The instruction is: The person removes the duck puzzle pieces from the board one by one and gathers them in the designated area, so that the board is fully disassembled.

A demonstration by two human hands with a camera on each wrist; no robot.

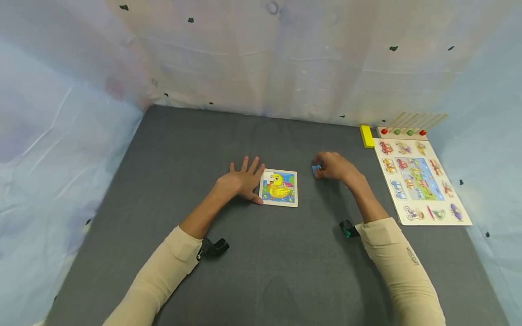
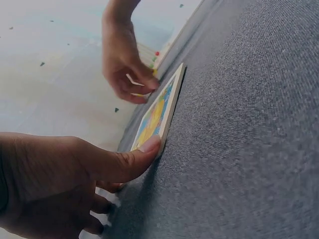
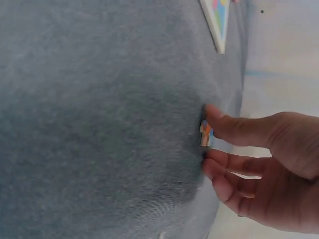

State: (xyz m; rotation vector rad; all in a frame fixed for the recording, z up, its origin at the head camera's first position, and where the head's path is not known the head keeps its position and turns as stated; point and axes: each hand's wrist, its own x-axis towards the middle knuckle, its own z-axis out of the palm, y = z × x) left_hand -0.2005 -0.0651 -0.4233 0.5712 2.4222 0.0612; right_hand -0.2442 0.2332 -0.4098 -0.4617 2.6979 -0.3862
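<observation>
A small wooden duck puzzle (image 1: 278,188) lies on the dark cloth, with a pale patch at its upper left corner. My left hand (image 1: 242,183) is spread beside it, thumb over its near left corner; in the left wrist view the thumb (image 2: 149,144) rests on the pale frame. My right hand (image 1: 332,166) is low over the cloth to the puzzle's right. Its thumb and fingers are curved about a small blue puzzle piece (image 1: 316,170). In the right wrist view a gap shows between this piece (image 3: 206,133) and the fingers below it.
On the right lies a large puzzle board (image 1: 391,190) with vehicle pictures. Behind it stands a wooden rack (image 1: 401,133) with thin pegs and coloured beads. A yellow block (image 1: 366,136) lies beside the rack. Pale sheeting (image 1: 261,59) hangs behind the table.
</observation>
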